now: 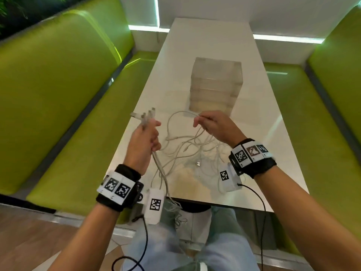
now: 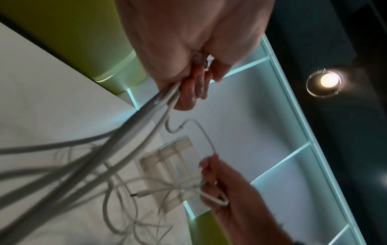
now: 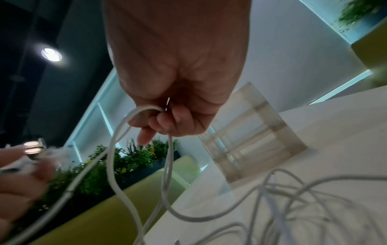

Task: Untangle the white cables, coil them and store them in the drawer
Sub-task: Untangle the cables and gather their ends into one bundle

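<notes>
Here the left hand point(image 1: 145, 141) curls round several connector ends while the right hand point(image 1: 213, 128) pinches one strand of the white cables point(image 1: 187, 151), still knotted on the tabletop point(image 1: 254, 114) before the closed drawer unit point(image 1: 215, 85), so untangling comes first, with open room beyond.

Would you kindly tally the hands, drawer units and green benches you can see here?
Hands: 2, the left hand and right hand, each holding cables
Drawer units: 1
Green benches: 2
Total: 5
</notes>
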{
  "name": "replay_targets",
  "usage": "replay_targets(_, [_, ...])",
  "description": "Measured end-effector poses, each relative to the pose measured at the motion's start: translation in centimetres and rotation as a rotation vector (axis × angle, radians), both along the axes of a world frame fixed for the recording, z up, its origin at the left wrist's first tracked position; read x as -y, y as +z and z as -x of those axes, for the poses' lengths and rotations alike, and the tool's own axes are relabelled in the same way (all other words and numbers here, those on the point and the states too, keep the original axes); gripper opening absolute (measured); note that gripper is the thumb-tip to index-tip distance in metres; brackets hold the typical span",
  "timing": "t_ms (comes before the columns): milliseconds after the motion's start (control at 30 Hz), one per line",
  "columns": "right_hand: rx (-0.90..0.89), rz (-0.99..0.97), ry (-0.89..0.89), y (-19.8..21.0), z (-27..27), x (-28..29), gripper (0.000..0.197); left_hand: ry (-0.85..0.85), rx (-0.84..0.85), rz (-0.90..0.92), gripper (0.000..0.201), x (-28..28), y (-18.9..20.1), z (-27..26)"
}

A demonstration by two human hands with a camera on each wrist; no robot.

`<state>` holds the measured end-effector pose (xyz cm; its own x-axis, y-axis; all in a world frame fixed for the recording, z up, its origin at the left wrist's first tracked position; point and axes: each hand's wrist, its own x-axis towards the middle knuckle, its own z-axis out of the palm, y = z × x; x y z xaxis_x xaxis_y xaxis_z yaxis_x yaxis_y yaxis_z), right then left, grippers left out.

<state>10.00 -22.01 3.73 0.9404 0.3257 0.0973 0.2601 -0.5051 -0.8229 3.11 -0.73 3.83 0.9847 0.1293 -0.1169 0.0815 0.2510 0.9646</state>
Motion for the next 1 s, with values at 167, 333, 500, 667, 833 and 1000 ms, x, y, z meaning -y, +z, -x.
replay_targets(167, [0.032, 0.014, 0.186, 1.5, 1.4, -1.0, 0.017, -0.093, 0.005, -0.184, 0.021, 3.6, -0.2, -0.1])
replay_targets(333, [0.074, 0.227, 0.288, 0.7, 2.5, -1.7, 0.017, -0.035, 0.015, 0.031, 0.024, 5.0, 0.6, -0.4])
replay_targets(500, [-0.021, 0.357, 0.164, -1.5, 1.1, 0.4, 0.016, 0.012, 0.114, 0.216, 0.029, 2.9, 1.9, 0.0])
replay_targets(667, [-0.016, 0.283, 0.035, -2.6, -0.1, 2.0, 0.015, 0.147, 0.196, 0.243, 0.030, -0.4, 3.0, 0.4])
replay_targets(833, [0.043, 0.100, 0.042, -1.2, 0.8, 1.0, 0.019, 0.104, 0.079, -0.148, 0.026, 0.0, 1.1, 0.2])
replay_targets(1000, [0.235, 0.251, 0.122, 1.4, 2.4, -1.5, 0.018, -0.169, 0.063, -0.371, 0.012, 4.5, 0.5, 0.9])
